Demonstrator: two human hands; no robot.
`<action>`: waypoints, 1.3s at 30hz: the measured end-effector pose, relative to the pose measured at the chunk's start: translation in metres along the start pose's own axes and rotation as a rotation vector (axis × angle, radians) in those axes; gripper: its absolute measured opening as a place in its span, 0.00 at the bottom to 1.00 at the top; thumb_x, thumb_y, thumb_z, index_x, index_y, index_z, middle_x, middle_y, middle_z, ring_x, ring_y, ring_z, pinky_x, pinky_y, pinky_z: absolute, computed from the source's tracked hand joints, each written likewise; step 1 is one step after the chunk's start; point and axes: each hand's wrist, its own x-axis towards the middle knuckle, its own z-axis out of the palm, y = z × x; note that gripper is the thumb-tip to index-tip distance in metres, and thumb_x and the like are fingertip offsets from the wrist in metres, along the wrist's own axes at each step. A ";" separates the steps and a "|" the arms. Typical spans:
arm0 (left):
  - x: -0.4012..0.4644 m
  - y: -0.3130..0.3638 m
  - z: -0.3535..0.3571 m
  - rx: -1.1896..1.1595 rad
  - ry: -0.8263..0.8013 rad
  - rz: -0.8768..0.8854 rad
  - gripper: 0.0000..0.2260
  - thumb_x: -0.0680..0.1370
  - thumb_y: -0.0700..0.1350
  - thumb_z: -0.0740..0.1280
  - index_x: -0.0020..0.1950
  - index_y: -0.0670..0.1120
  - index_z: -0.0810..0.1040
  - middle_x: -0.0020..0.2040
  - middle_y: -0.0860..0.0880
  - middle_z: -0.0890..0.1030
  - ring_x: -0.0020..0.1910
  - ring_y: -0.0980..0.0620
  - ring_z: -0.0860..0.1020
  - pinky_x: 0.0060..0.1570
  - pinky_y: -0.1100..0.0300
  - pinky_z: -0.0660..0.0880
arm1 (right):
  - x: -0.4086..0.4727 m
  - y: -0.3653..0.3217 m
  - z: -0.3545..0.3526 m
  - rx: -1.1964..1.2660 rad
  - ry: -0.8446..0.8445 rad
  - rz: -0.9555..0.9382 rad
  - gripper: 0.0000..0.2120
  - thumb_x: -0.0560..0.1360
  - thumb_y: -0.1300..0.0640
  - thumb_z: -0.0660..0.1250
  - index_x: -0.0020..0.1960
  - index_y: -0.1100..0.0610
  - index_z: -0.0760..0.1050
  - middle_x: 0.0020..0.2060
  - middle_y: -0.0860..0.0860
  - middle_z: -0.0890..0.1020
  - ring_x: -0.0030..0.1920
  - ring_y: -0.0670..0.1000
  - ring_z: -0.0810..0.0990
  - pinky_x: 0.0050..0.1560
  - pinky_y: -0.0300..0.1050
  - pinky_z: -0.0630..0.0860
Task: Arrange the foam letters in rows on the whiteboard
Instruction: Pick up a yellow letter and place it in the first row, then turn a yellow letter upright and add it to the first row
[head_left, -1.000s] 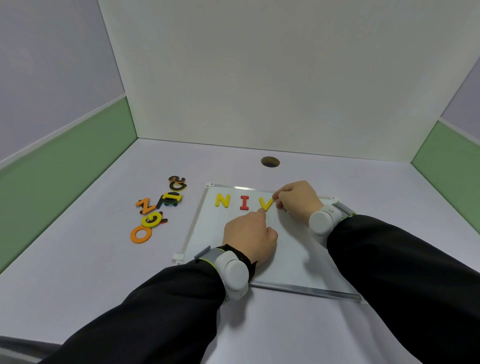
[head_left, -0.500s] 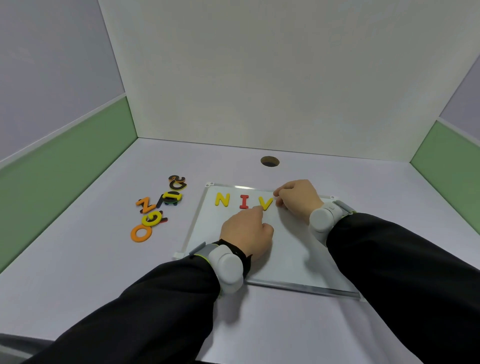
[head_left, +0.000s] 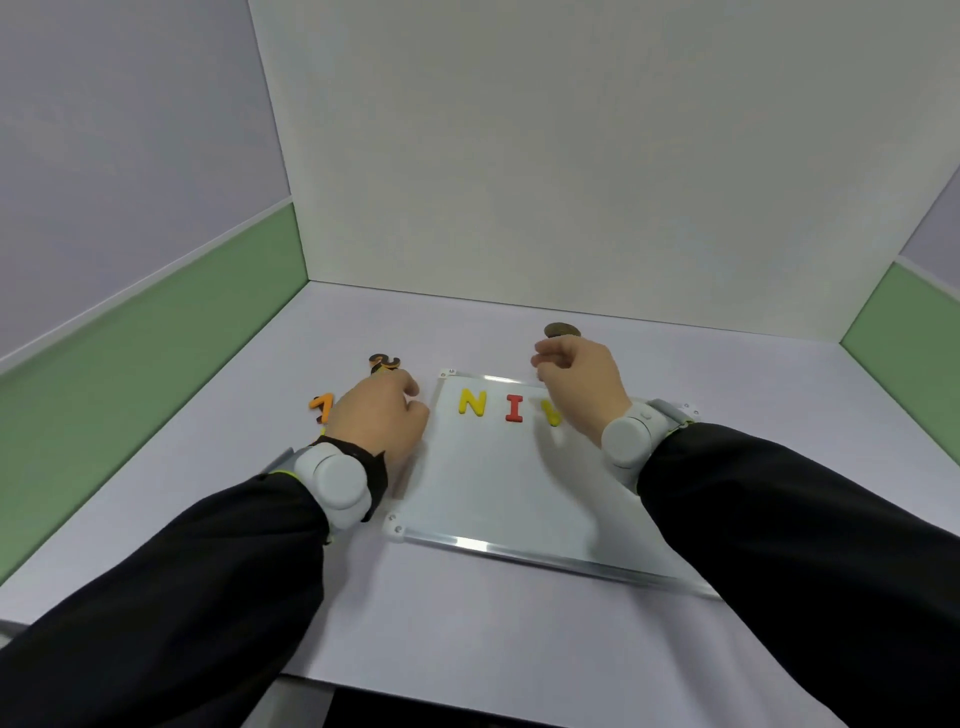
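While the whiteboard (head_left: 498, 493) lies flat on the pale bench (head_left: 249, 519), it carries one row of foam letters along its far edge; a yellow N (head_left: 472, 403) stands at the left of that row, a red I (head_left: 515, 408) just beside it, and a yellow V (head_left: 552, 414) next along, partly hidden behind the right hand (head_left: 582, 387); the rest of the board's surface is bare white. That right hand hangs over the board's far right part with its fingers (head_left: 545, 358) curled loosely inward; whether they pinch anything I cannot tell, as nothing shows between them. Left of the board, off its edge, the left hand (head_left: 382, 415) is down over the loose pile of letters on the bench, knuckles up and fingers bent down into the pile; its fingertips are hidden, so whether it has hold of a letter cannot be told. An orange letter (head_left: 321, 406) pokes out at the hand's left side; a dark and orange letter (head_left: 385, 362) lies just beyond it, toward the back wall; the other letters of the pile are covered by the hand. Both wrists wear grey bands over black sleeves. A round hole (head_left: 562, 330) is set in the bench just behind the right hand, near the white back panel (head_left: 571, 156).
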 end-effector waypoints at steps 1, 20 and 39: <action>-0.001 -0.008 -0.002 0.015 0.010 -0.012 0.15 0.77 0.45 0.60 0.63 0.49 0.76 0.56 0.49 0.78 0.54 0.46 0.77 0.46 0.56 0.70 | -0.003 -0.005 0.007 -0.017 -0.022 -0.022 0.14 0.75 0.65 0.61 0.57 0.56 0.80 0.50 0.50 0.84 0.51 0.48 0.81 0.56 0.40 0.78; -0.034 -0.074 -0.013 0.124 0.024 -0.016 0.16 0.75 0.52 0.64 0.62 0.51 0.77 0.57 0.49 0.73 0.58 0.47 0.72 0.52 0.55 0.73 | -0.045 -0.042 0.126 -0.260 -0.435 -0.258 0.15 0.73 0.63 0.66 0.59 0.56 0.80 0.54 0.48 0.84 0.50 0.43 0.76 0.53 0.33 0.70; -0.026 -0.081 -0.031 -0.017 0.152 -0.074 0.12 0.82 0.48 0.57 0.49 0.47 0.79 0.47 0.48 0.74 0.47 0.46 0.75 0.44 0.53 0.72 | -0.056 -0.048 0.141 -0.236 -0.334 -0.207 0.06 0.74 0.60 0.69 0.49 0.55 0.83 0.44 0.50 0.85 0.47 0.50 0.82 0.52 0.46 0.78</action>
